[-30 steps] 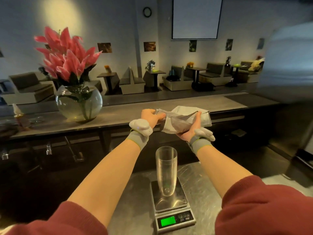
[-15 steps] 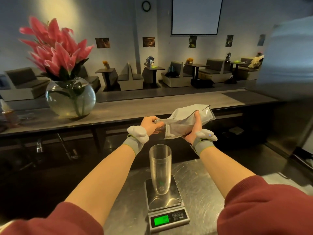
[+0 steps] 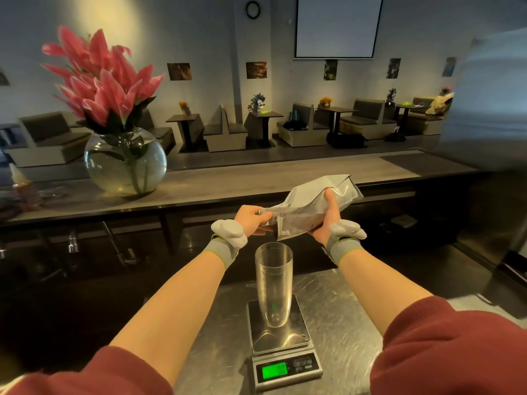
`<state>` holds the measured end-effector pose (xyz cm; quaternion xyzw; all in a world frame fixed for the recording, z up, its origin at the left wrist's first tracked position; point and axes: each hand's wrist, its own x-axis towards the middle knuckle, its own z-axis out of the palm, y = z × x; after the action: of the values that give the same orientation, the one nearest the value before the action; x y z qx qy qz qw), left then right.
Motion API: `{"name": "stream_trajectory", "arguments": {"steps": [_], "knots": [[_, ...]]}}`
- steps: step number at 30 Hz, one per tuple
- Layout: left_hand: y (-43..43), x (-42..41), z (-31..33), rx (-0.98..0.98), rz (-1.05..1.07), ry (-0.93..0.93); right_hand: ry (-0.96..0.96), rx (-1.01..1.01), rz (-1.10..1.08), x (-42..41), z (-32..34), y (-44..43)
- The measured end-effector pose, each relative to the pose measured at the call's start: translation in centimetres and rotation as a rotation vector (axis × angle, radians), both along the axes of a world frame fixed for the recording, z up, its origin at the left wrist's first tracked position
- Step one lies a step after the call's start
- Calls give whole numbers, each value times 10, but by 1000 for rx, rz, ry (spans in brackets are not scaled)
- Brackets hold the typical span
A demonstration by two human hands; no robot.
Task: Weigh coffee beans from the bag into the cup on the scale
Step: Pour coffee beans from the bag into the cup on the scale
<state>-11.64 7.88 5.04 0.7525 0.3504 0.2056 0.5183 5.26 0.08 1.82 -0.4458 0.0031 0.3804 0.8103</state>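
Note:
A silver coffee bag (image 3: 309,206) is held tilted in the air, its mouth end lower left, above and just behind the cup. My left hand (image 3: 251,219) pinches the bag's mouth edge. My right hand (image 3: 328,220) grips the bag's body from below and the side. A tall clear plastic cup (image 3: 273,283) stands upright and looks empty on the steel platform of a digital scale (image 3: 281,342). The scale's green display reads about 0.0. No beans are visible falling.
The scale sits on a steel counter (image 3: 339,323). Beyond is a raised bar top (image 3: 256,178) with a round glass vase of pink lilies (image 3: 125,161) at left and a small bottle (image 3: 21,186) at far left. A large blurred grey object (image 3: 490,104) fills the right.
The bag has been unfolded and raised at its far end, so it now slopes down toward the cup. Both hands stayed on it, shifting slightly lower.

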Motion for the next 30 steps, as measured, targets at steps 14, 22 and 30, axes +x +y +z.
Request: {"name": "stream_trajectory", "arguments": {"steps": [14, 22, 30], "knots": [[2, -5, -3, -5, -42, -34, -40, -27, -12, 3, 3, 4], [-2, -5, -4, -26, -32, -86, -72, -43, -37, 4, 9, 4], [-2, -7, -5, 4, -47, -57, -93, -47, -18, 1, 7, -1]]}}
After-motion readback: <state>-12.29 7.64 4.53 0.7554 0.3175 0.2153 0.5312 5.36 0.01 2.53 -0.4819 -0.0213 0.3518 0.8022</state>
